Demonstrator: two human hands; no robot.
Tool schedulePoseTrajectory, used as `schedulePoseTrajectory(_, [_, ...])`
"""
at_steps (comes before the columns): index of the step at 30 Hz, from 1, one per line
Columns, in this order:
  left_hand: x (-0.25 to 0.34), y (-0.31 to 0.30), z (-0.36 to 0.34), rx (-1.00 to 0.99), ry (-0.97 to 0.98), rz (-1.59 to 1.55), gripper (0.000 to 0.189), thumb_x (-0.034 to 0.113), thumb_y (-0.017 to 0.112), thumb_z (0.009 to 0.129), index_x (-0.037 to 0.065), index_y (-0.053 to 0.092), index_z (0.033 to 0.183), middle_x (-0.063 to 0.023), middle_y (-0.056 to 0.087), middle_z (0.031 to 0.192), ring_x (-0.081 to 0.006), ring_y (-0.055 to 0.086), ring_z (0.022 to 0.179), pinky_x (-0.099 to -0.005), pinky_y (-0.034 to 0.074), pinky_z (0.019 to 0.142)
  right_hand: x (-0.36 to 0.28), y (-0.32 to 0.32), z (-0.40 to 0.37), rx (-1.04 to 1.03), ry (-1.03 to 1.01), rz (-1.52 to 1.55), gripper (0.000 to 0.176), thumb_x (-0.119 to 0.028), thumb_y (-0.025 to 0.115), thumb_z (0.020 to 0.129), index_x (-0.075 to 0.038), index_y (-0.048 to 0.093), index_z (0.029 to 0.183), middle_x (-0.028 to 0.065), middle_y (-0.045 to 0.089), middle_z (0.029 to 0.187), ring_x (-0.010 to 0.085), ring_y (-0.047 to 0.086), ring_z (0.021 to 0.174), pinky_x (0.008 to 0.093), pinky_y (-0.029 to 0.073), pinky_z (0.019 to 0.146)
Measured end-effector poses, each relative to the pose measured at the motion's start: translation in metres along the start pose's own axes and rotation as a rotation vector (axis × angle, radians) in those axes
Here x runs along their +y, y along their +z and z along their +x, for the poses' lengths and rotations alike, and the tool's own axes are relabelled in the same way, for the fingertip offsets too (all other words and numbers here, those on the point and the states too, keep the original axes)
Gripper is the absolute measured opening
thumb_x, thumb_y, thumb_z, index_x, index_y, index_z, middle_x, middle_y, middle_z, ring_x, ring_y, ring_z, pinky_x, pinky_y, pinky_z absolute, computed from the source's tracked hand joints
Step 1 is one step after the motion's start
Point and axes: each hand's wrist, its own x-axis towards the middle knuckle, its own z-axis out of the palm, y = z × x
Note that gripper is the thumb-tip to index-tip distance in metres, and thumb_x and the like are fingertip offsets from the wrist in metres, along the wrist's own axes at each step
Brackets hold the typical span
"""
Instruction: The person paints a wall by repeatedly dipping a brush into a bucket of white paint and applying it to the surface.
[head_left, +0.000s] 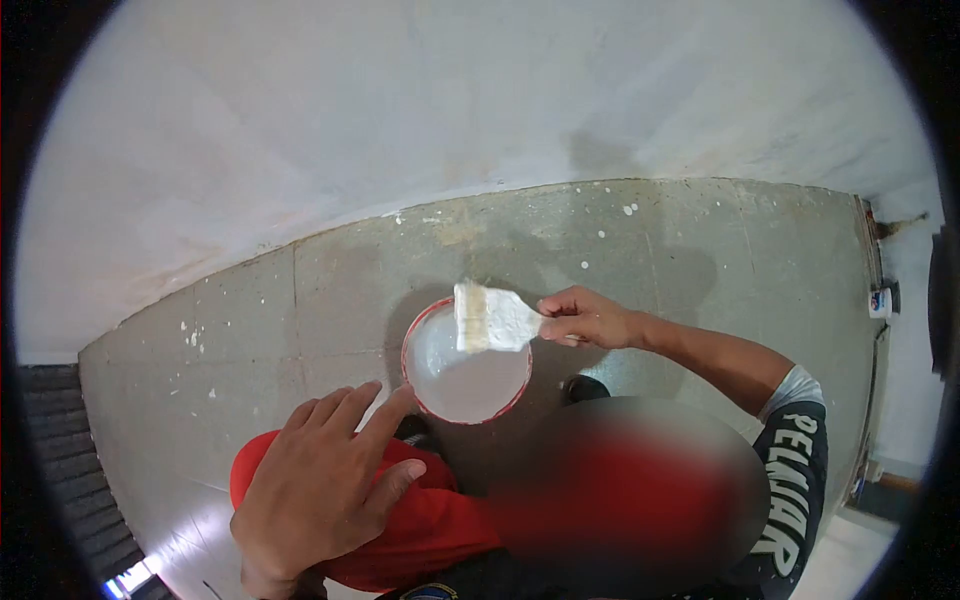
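A wide paintbrush (497,320), coated in white paint, is in my right hand (590,318), whose fingers close round its handle. The brush is over the upper right part of a round bucket (407,375) with a red rim. White paint (470,385) lies inside the bucket, partly hidden by the brush. My left hand (325,475) holds nothing, its fingers stretched out and apart above my red-clothed leg, close to the bucket's lower left side.
A pale wall (400,110) rises beyond the grey tiled floor (330,300), which carries white paint spots. Dark ridged slats (85,460) are at the far left. A small white container (879,303) is at the right edge. A blurred patch covers the lower middle.
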Motion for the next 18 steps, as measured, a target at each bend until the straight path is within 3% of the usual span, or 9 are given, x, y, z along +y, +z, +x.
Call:
schedulePoseTrajectory(7, [0.001,0.000,0.000,-0.007,0.000,-0.001,0.056,0.035,0.060,0.086,0.007,0.046,0.132,-0.0197,0.052,0.126,-0.0371,0.050,0.117,-0.0449,0.039,0.101,-0.003,0.004,0.004,0.356,-0.268,-0.194,0.030,-0.026,0.058,0.090,-0.009,0.044,0.069,-0.0052,0.041,0.057,0.0054,0.038,0.050,0.0242,0.029,0.045])
schedulePoseTrajectory(11, [-0.002,0.000,-0.001,0.000,0.028,-0.027,0.050,0.030,0.058,0.088,0.012,0.043,0.133,-0.0245,0.052,0.123,-0.0398,0.050,0.115,-0.0452,0.039,0.099,-0.016,0.006,0.008,0.533,-0.356,-0.048,0.025,-0.024,0.057,0.091,-0.008,0.045,0.075,-0.0032,0.044,0.059,0.0048,0.041,0.050,0.0231,0.032,0.045])
schedulePoseTrajectory(18, [-0.004,0.002,0.000,0.035,0.045,-0.011,0.051,0.032,0.057,0.089,0.007,0.044,0.131,-0.0241,0.053,0.122,-0.0390,0.051,0.114,-0.0449,0.040,0.098,0.026,-0.025,0.055,0.892,-0.400,0.204,0.018,-0.023,0.054,0.091,-0.012,0.045,0.080,-0.0031,0.043,0.061,0.0039,0.038,0.047,0.0200,0.028,0.038])
